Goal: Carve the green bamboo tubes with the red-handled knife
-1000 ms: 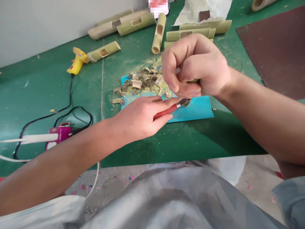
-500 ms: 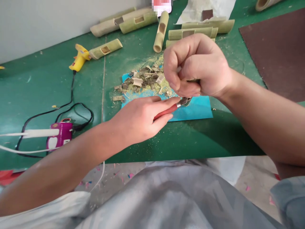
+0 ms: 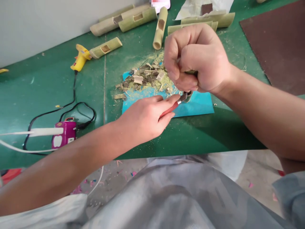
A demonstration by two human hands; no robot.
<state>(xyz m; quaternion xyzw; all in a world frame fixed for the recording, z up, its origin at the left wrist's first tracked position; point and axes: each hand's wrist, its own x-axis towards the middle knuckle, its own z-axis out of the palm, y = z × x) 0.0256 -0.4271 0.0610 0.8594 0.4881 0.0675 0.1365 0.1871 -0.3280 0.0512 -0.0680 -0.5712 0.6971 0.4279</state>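
My left hand (image 3: pixel 147 116) is closed around a red-handled carving knife (image 3: pixel 169 109), forefinger stretched along it. Its metal blade points up and right, touching or very near the end of a small piece of bamboo (image 3: pixel 189 97) below my right fist. My right hand (image 3: pixel 197 58) is clenched above the knife tip, and a bit of greenish material shows between its fingers. Most of what it grips is hidden by the fingers. Beneath both hands lies a blue sheet (image 3: pixel 197 106), with a heap of bamboo chips and shavings (image 3: pixel 147 76) on its far left part.
Several cut bamboo tubes with windows (image 3: pixel 138 19) lie along the back. A yellow glue gun (image 3: pixel 81 58) touches another bamboo tube (image 3: pixel 106 48) at left. Its black cord runs near a purple power adapter (image 3: pixel 64 135). A brown board (image 3: pixel 276 44) lies at right on the green table (image 3: pixel 133 146).
Both hands keep the same grip, with the knife still against or close to the bamboo end. The right fist sits slightly higher in view, and the whole view has shifted a little.
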